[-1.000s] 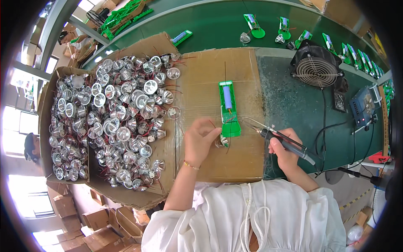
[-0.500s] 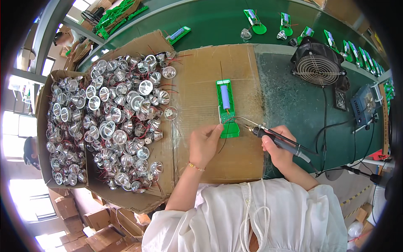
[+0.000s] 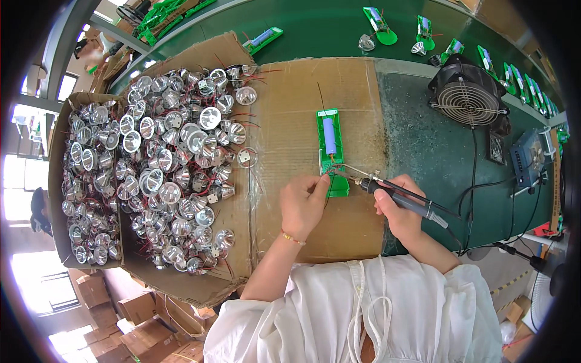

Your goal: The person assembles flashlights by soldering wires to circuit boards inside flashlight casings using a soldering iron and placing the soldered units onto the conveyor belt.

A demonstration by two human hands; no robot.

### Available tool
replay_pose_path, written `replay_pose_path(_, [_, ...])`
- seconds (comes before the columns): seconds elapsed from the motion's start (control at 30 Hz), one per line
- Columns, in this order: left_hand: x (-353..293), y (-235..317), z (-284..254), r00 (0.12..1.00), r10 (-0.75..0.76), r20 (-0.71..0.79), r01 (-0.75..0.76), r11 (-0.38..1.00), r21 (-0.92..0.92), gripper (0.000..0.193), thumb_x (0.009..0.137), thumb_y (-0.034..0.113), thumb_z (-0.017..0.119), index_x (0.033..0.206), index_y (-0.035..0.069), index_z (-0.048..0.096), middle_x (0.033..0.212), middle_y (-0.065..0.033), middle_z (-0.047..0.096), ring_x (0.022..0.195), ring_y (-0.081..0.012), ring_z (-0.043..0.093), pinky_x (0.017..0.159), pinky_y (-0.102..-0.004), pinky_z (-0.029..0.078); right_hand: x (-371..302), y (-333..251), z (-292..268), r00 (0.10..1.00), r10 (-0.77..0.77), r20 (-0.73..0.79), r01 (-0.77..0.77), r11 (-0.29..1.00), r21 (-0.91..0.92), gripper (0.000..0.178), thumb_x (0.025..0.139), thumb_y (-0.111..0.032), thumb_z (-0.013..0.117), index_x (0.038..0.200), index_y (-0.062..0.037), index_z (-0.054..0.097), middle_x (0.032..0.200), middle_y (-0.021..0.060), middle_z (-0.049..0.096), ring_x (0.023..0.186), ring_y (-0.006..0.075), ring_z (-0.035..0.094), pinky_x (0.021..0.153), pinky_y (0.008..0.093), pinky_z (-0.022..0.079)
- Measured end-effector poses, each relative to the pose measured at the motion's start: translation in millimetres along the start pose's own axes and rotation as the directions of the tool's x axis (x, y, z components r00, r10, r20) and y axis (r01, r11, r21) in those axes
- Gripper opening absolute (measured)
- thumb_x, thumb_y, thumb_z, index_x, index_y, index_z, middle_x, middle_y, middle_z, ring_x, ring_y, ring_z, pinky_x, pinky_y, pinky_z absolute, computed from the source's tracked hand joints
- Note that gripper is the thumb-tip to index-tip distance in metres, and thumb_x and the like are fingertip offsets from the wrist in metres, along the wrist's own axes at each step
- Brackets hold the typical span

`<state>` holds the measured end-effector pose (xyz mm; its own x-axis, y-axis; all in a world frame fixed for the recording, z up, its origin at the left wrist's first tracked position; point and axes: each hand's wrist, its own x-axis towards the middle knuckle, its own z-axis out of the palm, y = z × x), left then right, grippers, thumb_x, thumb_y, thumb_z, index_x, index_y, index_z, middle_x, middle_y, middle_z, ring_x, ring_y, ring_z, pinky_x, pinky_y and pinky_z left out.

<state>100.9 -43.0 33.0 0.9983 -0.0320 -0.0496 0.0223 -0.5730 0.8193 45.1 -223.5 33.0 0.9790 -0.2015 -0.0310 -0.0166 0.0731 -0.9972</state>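
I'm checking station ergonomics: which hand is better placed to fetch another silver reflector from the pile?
Left. The left hand lies nearer the reflector pile; the right hand grips the soldering iron.

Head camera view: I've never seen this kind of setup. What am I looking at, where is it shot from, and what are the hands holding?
This is one fisheye camera worn on a person's head, looking down, so straight edges bend. No machine: two bare hands. The left hand steadies a narrow green circuit board with a blue cylindrical cell lying on a flat sheet of brown cardboard. The right hand grips a black-handled soldering iron, its tip at the board's near end. On the left, open cardboard boxes hold a heap of shiny silver cone-shaped reflectors with red wires. On the right, a black round-grilled fan stands on the green bench.
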Motion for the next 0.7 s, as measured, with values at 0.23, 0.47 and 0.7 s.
replay_pose_path(0.23, [2,-1,1,1.0,0.016,-0.003,-0.016,0.999,-0.03,0.027,0.08,0.022,0.06,0.064,0.0,0.06,0.058,-0.0139,0.054,0.051,-0.0275,0.051,0.049,-0.0362,0.037,3,-2,0,1.0,-0.022,0.002,0.022,0.998,-0.052,0.013,0.079,-0.005,0.062,0.082,0.0001,0.051,0.063,0.0069,0.057,0.049,0.0083,0.053,0.045,0.0212,0.045])
replay_pose_path(0.47, [1,-1,1,1.0,0.023,0.001,-0.023,0.998,-0.066,0.026,0.08,0.02,0.059,0.063,0.0,0.059,0.057,-0.0141,0.053,0.05,-0.027,0.05,0.048,-0.0353,0.036,-3,-10,2,0.997,-0.015,-0.069,0.015,1.0,0.002,0.013,0.081,-0.007,0.06,0.083,0.0,0.05,0.061,0.0069,0.056,0.047,0.0085,0.051,0.044,0.0204,0.042])
replay_pose_path(0.7, [2,-2,1,1.0,0.026,-0.006,-0.027,0.998,-0.064,0.028,0.081,0.02,0.059,0.062,0.0,0.058,0.056,-0.014,0.052,0.049,-0.0269,0.049,0.047,-0.0353,0.036,-9,-13,-9,0.997,-0.018,-0.074,0.02,0.999,0.033,0.017,0.08,-0.009,0.064,0.084,0.0008,0.051,0.064,0.0061,0.057,0.052,0.0072,0.053,0.046,0.0205,0.045])
